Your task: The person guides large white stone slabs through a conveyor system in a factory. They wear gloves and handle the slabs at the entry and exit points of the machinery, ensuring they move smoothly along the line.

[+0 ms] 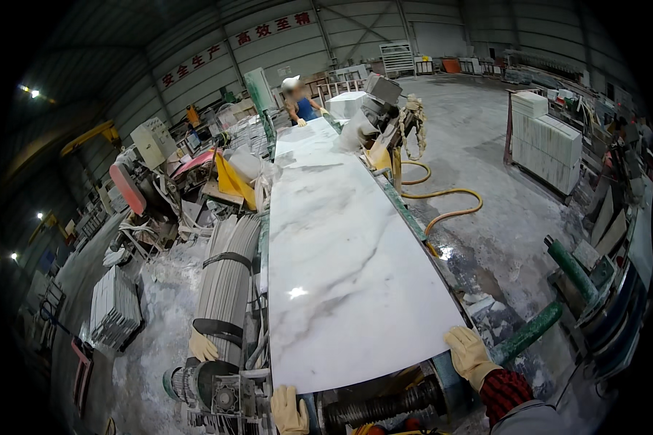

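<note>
A long white marble slab point(341, 268) with grey veins lies on a machine bed and runs away from me. My left hand point(290, 411), in a cream glove, is at its near left corner, fingers curled against the edge. My right hand point(471, 355), gloved alike below a red-and-black checked cuff, grips the near right corner. The thumbs and undersides of both hands are hidden. Beyond the slab's far end stands a co-worker point(306, 105) in a white cap and blue apron, with gloved hands by the slab.
Left of the bed, a loose cream glove point(203, 346) lies by a strapped bundle of strips point(228, 268) and a motor point(189, 380). Below the slab's near edge is a dark ribbed roller point(381, 406). A yellow hose point(453, 199) and a green pipe point(530, 333) are on the right.
</note>
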Available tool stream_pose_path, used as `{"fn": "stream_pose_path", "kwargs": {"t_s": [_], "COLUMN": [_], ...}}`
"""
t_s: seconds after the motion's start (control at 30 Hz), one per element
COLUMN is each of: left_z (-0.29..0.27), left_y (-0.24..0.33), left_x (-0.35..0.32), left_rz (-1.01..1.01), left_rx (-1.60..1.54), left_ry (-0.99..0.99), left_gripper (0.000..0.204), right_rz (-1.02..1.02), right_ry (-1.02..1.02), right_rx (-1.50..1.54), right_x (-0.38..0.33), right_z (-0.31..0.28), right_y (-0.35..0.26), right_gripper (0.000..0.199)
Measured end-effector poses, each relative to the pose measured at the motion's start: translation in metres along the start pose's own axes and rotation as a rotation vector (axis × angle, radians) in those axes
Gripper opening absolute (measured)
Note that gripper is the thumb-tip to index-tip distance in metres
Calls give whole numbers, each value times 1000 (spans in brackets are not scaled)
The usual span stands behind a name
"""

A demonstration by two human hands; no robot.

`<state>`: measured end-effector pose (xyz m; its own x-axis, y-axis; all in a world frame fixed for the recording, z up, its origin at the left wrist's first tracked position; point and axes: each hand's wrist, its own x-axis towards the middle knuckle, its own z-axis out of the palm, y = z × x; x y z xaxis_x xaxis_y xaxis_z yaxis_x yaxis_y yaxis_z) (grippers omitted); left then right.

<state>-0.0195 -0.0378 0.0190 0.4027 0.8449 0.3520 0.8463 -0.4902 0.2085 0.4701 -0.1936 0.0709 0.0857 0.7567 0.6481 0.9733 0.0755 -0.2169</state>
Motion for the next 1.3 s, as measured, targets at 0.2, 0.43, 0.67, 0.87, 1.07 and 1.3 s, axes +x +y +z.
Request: {"fn": "stream_pose_path", "kwargs": {"t_s": [0.2, 0.43, 0.67, 0.87, 1.07, 1.3], "left_z": [-6, -6, -2, 2, -2, -5], "left_y": [6, 5, 2, 1, 4, 3], "left_x": [0, -4, -9, -12, -14, -16], "left_rz": [6, 1, 3, -17, -9, -3], "left_rx": [-5, -2, 3, 13, 19, 30], "left_ry": [20, 21, 20, 7, 33, 29], "left_gripper": [53, 51, 52, 53, 53, 53], "right_rz": [22, 22, 30, 27, 34, 27], "right_ry": [-34, -45, -43, -63, -91, -71], "right_rx": [14, 18, 20, 26, 44, 38], "right_x": [0, -4, -10, -12, -17, -17], "right_z": [-5, -4, -2, -6, -4, -7], "right_y": [-3, -3, -1, -1, 1, -2], "right_gripper": [27, 29, 30, 31, 34, 32]}}
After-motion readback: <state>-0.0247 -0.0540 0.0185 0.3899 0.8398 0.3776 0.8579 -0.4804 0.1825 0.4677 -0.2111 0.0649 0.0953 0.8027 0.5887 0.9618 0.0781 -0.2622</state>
